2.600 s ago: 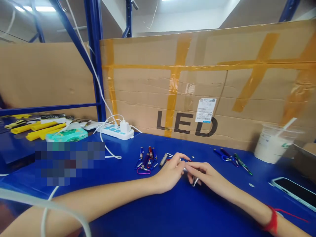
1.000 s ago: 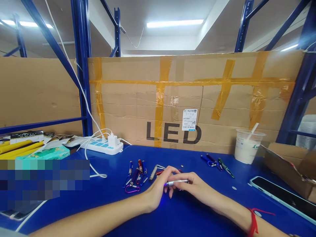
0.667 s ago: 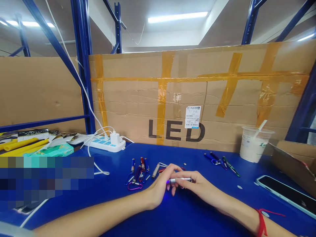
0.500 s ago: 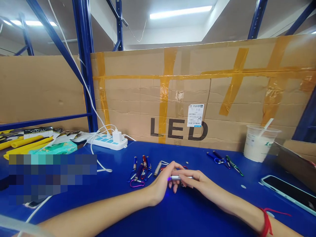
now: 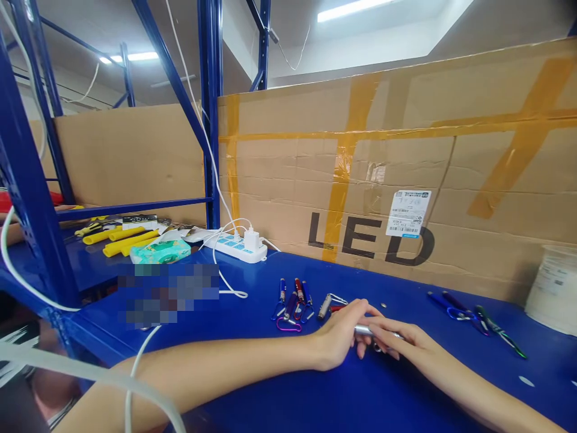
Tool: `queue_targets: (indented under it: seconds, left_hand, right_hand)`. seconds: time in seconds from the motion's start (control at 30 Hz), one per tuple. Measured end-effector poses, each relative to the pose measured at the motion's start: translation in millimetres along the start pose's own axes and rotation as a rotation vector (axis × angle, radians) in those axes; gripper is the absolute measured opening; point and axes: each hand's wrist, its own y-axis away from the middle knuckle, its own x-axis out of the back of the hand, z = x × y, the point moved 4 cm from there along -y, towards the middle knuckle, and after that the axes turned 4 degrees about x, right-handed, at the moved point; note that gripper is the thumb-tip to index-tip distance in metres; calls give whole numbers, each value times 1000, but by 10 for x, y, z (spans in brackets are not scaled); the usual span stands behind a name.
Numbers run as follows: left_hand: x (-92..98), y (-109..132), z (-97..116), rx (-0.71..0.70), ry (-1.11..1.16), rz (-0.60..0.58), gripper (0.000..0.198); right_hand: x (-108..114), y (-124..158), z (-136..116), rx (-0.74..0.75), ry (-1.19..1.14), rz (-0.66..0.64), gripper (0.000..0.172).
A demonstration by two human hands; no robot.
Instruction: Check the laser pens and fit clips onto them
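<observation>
Over the blue table, my right hand (image 5: 408, 338) pinches a slim silver mini flashlight (image 5: 362, 330) between thumb and fingers. Its front end points at the palm of my left hand (image 5: 339, 335), which is cupped close around it with fingers stretched out, partly hidden behind the right hand. No glow shows at the tip now. Just beyond the left hand lies another silver mini flashlight (image 5: 324, 307) with a metal clip. To its left sits a cluster of blue, red and purple mini flashlights (image 5: 291, 305) with carabiner clips.
Blue and green mini flashlights (image 5: 498, 331) lie at the right, near a white plastic cup (image 5: 553, 291). Behind stands a taped cardboard sheet (image 5: 279, 180). A white power strip (image 5: 238, 248), yellow tubes (image 5: 130, 242) and a tissue pack (image 5: 161, 251) are back left. A white cable (image 5: 135, 373) crosses the left foreground.
The view has turned left, so everything shifts rightward and the phone leaves the picture. The purple-blue glow at the flashlight's tip no longer shows. Both hands keep nearly the same pose.
</observation>
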Motion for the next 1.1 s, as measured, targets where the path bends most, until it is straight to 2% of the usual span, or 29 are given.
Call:
queue_targets:
  seconds: [0.13,0.33,0.5,0.67,0.9,1.1]
  left_hand:
    - [6,0,5,-3,4,14,39]
    - [-2,37,50,-18,-45,-2,41]
    - [0,55,63,12,-37,18,42]
    - [-17,69,89,-3,-40,18,44]
    - [-32,130,146,-20,-96,26,40]
    - [-29,131,154,-35,-141,44,40]
  right_hand:
    - [16,44,-69,-36,-6,48,49]
    - [-7,51,-100,-38,-111,6,47]
    - [-38,19,-142,54,-200,-96,44]
    - [-34,9,-141,134,-175,-84,44]
    - [-50,23,-145,160,-275,-99,41]
    - [-29,30,-149,197,-307,-87,32]
